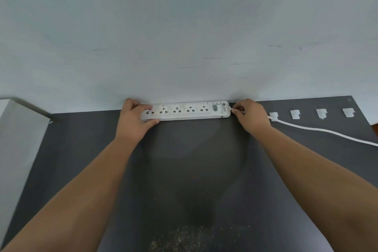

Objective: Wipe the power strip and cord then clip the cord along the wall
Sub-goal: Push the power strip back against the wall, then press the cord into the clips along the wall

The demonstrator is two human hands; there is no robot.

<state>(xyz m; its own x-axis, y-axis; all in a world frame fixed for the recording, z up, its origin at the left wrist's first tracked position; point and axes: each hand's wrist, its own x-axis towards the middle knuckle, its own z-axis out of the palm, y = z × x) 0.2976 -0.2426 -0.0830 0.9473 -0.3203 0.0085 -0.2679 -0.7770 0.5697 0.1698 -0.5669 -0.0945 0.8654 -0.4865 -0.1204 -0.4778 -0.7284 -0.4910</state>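
Note:
A white power strip (185,111) with several sockets lies on the dark table (194,170), pressed against the pale wall (184,37). My left hand (134,117) grips its left end, thumb under the front edge. My right hand (250,115) pinches the strip's right end where the white cord (319,130) leaves it. The cord runs right across the table to the frame's edge. Several white cord clips (295,114) sit in a row along the wall to the right; the cord passes by the nearest clip (273,116).
A white box-like object (18,139) stands at the left edge of the table. Dusty specks mark the table near me (194,237). The table's right corner (366,114) is close to the last clip.

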